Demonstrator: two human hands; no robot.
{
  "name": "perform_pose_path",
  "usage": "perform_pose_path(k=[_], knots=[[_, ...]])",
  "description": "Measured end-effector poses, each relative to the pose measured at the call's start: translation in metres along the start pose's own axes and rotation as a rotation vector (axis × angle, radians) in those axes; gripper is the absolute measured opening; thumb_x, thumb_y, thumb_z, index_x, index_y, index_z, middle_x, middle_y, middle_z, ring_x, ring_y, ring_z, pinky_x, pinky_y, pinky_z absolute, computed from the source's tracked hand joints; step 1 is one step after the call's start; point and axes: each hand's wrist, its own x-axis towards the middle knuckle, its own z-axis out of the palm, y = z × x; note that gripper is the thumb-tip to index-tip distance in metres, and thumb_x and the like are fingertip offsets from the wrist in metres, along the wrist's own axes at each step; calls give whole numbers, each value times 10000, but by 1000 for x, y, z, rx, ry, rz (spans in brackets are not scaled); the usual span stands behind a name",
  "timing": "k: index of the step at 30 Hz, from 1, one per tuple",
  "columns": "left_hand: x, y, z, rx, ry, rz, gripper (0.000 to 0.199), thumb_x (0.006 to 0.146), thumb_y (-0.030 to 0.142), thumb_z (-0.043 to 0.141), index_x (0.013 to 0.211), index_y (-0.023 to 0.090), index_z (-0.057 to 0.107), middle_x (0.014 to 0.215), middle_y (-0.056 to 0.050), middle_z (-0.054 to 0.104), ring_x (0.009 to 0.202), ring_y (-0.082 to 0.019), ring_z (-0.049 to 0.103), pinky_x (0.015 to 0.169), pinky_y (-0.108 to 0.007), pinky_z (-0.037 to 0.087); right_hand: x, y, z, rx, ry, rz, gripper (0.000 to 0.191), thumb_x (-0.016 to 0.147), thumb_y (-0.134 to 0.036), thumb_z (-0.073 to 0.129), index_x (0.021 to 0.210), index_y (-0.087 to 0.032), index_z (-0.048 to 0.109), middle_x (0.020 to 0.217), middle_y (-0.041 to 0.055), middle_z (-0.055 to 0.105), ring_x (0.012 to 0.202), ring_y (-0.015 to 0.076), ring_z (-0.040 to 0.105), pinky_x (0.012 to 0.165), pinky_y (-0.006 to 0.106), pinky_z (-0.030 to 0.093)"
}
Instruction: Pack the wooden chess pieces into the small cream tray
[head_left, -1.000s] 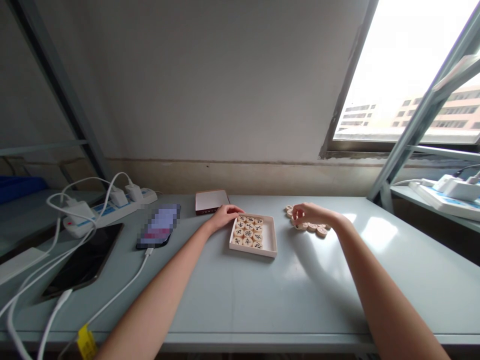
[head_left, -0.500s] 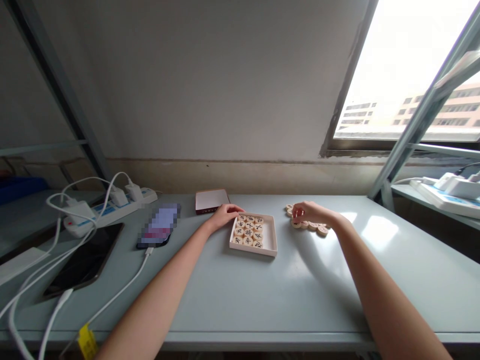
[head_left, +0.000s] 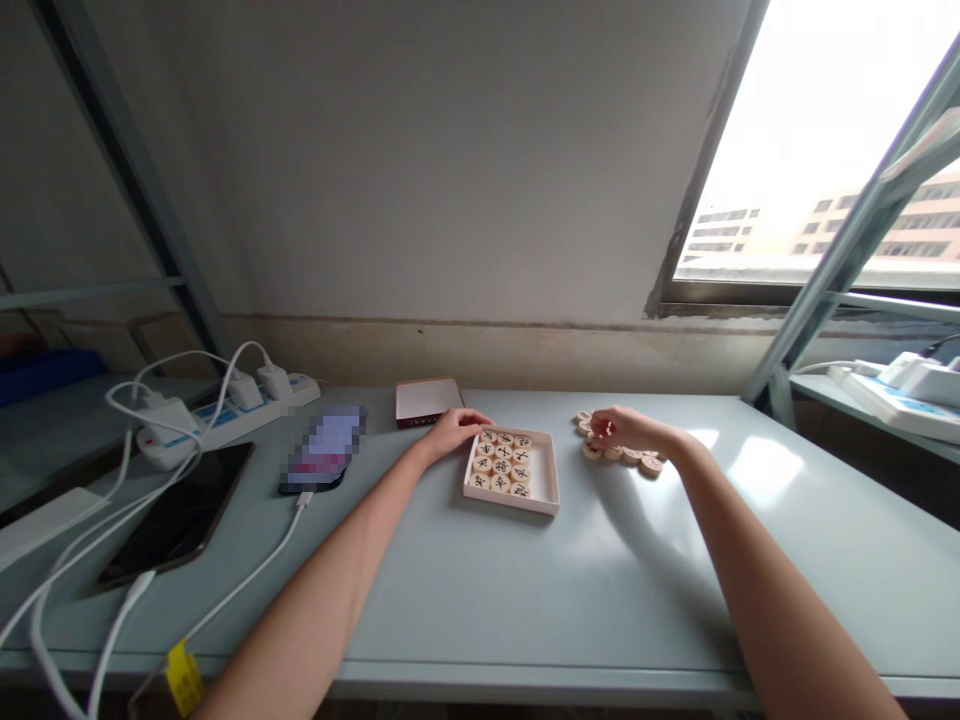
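A shallow white box (head_left: 546, 474) stands mid-table, with several round wooden pieces (head_left: 502, 466) marked in black lying in rows inside it. Its right side has bare floor. My left hand (head_left: 455, 430) rests at the box's upper left corner, fingers apart and touching the rim. To the right, my right hand (head_left: 621, 428) is bent down over a group of loose round pieces (head_left: 631, 457) with reddish marks. Its fingers are curled together at the pieces, and whatever is between the fingertips is too small to make out.
Behind the box lies a dark red lid (head_left: 429, 400) with a pale inside. At the left are a phone (head_left: 326, 445), a black tablet (head_left: 176, 515), a white power strip (head_left: 225, 420) and looping white cables. Metal posts rise at both sides.
The whole view has shifted slightly, so things appear a little further right. My right hand stays over the loose pieces with small finger movement; my left hand keeps its place on the box.
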Motion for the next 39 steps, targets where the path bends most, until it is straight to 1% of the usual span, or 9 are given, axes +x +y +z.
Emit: perform_pose_path(k=[3,6,9,14,23,27,32,35,39], knots=[[-2,2,-2,1,-11,-17,235,634,163,504,822,111,635,867,-72,654,809,-164,582,748,-268,434,-2,-8,-3,-2,13,-41,47,671,-226,543,711,-202,542,722,19,573,609,131,499,507,226,348],[-5,7,-6,45,-29,-14,239,627,174,513,821,110,638,863,-70,652,804,-164,578,749,-269,427,-5,-35,-1,-5,116,-176,124,740,-234,497,834,-225,578,787,27,576,670,142,514,570,242,372],[-7,10,-10,89,-52,-5,243,622,189,519,817,111,641,853,-66,653,803,-168,574,756,-274,420,-7,-71,12,-94,294,-398,181,783,-239,486,927,-262,592,923,34,558,836,170,508,703,282,371],[-6,10,-11,94,-54,11,254,618,208,522,816,101,640,843,-69,653,801,-170,572,766,-276,416,-7,-102,38,-337,331,-515,248,766,-189,556,997,-267,601,947,52,550,896,199,483,738,312,342],[-9,15,-8,91,-36,-22,244,618,186,511,810,106,639,854,-67,654,819,-170,575,772,-266,417,4,-82,29,-165,402,-422,171,767,-357,549,897,-256,595,967,29,539,939,195,457,764,310,346],[-8,13,-8,77,-36,-26,225,622,184,514,799,117,636,849,-61,656,811,-168,581,756,-263,426,8,-59,24,-195,540,-223,185,800,-363,475,889,-256,598,968,44,546,948,220,442,765,350,324],[-6,9,-8,69,-31,-22,213,625,184,514,790,120,634,846,-62,656,803,-167,582,742,-262,430,7,-32,23,-250,445,-38,198,788,-314,481,926,-254,610,1025,54,560,975,253,429,780,391,296],[-4,7,-8,67,-32,-9,220,623,182,511,791,112,635,839,-65,656,790,-163,580,736,-259,428,5,-37,20,-179,472,-76,235,797,-305,465,997,-272,584,1065,44,547,981,242,432,779,387,308],[-3,4,-8,82,-27,9,222,629,184,510,793,112,641,827,-59,660,788,-161,578,741,-261,427,2,-66,20,-126,418,-351,228,784,-267,488,990,-293,582,1047,26,551,994,215,438,804,361,314]])
